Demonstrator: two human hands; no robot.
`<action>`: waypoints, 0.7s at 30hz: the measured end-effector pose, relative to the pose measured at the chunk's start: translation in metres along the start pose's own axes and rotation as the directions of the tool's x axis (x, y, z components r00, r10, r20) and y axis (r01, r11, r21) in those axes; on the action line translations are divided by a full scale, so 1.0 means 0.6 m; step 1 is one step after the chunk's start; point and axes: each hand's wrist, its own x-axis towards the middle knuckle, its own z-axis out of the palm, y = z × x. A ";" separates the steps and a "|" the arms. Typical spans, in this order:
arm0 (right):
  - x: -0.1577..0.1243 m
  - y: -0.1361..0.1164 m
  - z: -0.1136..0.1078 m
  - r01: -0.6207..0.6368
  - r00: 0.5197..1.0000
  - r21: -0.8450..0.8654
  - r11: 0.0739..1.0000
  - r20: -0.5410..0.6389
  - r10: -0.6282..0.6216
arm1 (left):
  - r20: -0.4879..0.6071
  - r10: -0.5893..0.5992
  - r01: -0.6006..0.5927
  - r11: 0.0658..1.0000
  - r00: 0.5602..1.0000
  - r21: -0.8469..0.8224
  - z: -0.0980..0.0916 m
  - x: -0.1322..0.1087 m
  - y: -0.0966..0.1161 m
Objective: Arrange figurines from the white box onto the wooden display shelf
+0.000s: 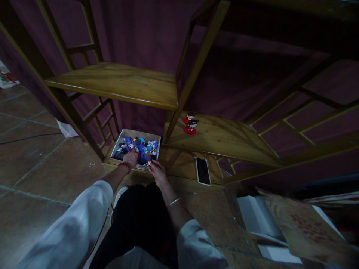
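A shallow white box [113,152] on the bottom shelf holds a jumble of small figurines [141,144] in blue, purple, black and white. My left hand [130,158], with a red beaded bracelet at the wrist, reaches over the box's near left side. Its fingers curl down among the figurines, next to a bit of red; what they hold, if anything, is hidden. At the near right corner of the box, my right hand [158,172] pinches a small figurine [149,163] with a skin-coloured part. A silver bracelet circles that wrist.
Two red-based figurines [191,129] with black hair stand on the wooden shelf [224,136] to the right. A phone [202,170] lies on the lower ledge. An upper shelf [117,82] overhangs the box, beside a slanting post [196,71]. White boxes [259,216] sit at the lower right.
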 end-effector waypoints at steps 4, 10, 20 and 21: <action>0.001 -0.001 0.001 -0.004 1.000 0.003 1.000 -0.010 0.004 | 0.010 0.016 -0.017 0.998 1.000 0.065 -0.005 0.005 0.004; 0.004 0.001 0.000 -0.007 1.000 0.004 1.000 -0.007 0.007 | 0.031 0.045 -0.048 0.993 0.998 0.109 -0.007 0.009 0.006; 0.000 -0.001 0.000 -0.004 1.000 0.023 1.000 0.004 0.004 | 0.007 0.083 -0.083 0.996 0.997 0.028 -0.007 0.002 -0.006; -0.001 -0.001 0.000 -0.004 1.000 0.029 1.000 0.005 0.004 | -0.002 0.076 -0.076 0.997 0.997 0.014 -0.005 0.001 -0.007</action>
